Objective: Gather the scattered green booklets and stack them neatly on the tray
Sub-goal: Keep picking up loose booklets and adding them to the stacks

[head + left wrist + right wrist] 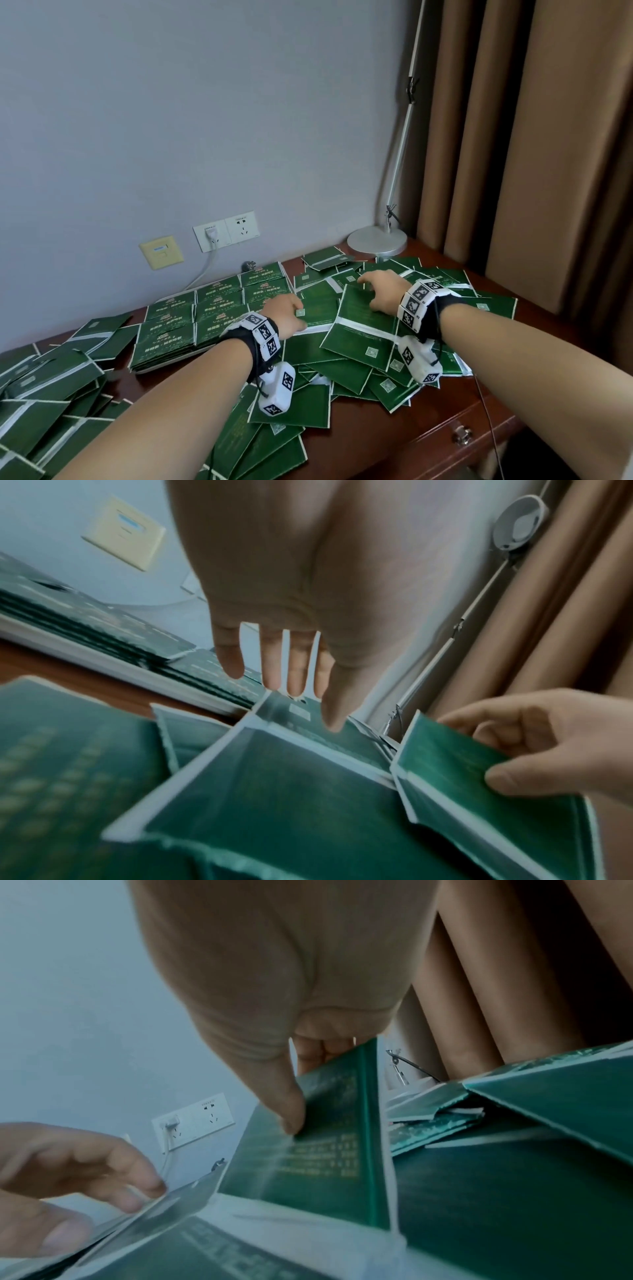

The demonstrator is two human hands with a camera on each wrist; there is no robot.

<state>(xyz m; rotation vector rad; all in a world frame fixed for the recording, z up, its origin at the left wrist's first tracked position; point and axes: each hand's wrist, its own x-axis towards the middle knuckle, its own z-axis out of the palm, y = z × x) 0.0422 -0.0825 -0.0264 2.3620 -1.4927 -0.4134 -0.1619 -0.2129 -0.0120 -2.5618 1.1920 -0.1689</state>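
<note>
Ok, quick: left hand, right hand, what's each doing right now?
Left hand: open, straight fingers touching a booklet on the pile.
Right hand: gripping a green booklet, thumb on its cover.

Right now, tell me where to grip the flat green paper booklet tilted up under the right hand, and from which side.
Grip the flat green paper booklet at its raised far edge, coming from the wall side. That edge is tilted up off the pile, so fingers can slip behind while the thumb presses the front face, as the right hand does now. The near edge lies flat, probably harder to get under.
</note>
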